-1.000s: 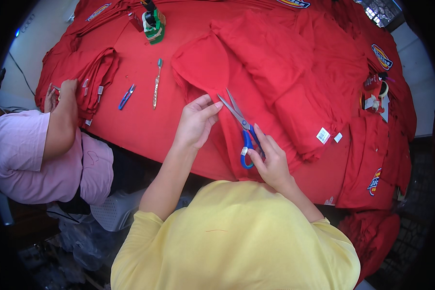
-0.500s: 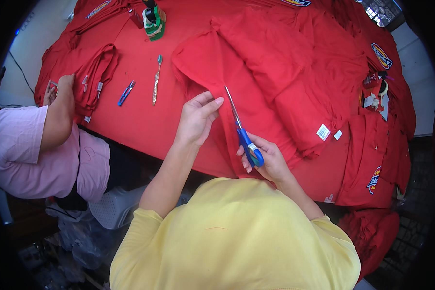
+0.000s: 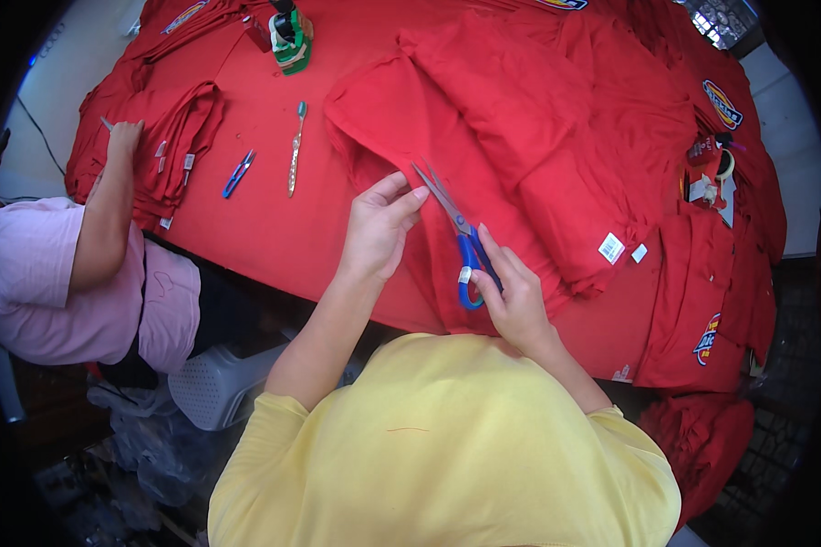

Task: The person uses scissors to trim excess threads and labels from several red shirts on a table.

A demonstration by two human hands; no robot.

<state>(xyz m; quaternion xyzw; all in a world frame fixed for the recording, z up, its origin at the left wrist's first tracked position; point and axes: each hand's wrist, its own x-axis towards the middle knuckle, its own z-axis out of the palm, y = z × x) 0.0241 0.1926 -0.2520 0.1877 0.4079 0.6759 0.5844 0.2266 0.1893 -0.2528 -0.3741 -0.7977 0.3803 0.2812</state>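
The right hand has its fingers around blue scissors, over the red garment; whether the left hand grips the edge, I cannot tell. Tabletop stretches left. 2 white labels show, 1 barcoded.

Blue-handled scissors, slightly opened, pointing away and leftward, over a red garment (white-tagged), rumpled, loosely spread
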